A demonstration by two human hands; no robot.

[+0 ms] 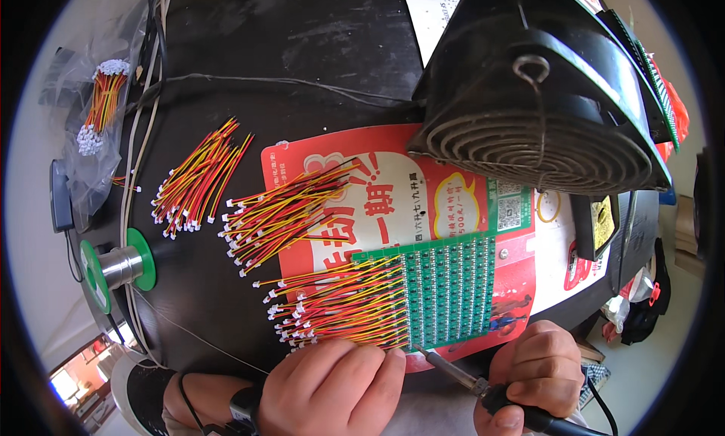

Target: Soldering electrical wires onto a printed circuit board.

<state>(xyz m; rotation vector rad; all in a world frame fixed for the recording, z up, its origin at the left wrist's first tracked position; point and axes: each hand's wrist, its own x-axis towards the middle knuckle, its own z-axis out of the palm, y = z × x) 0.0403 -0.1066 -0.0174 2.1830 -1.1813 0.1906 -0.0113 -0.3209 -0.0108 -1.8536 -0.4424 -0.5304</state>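
a black desk [302, 28] fills the scene, with a large black fan housing [544, 103] at the far right and a red and white printed sheet [393, 194] under the work. on the sheet lies a green circuit board panel [449, 292], a row of red, yellow and black wire leads [340, 304] running off its left edge. loose bundles of the same leads [287, 213] lie to the far left, beside a green solder spool [121, 264]. at the near edge the left hand [332, 391] rests curled, fingers pressing the leads down just beside the board; the right hand [540, 368] is closed around a soldering iron [453, 368], its tip at the board's near left corner. the step appears to be soldering leads to the panel; the next joint likely calls for steady tip placement on one pad.
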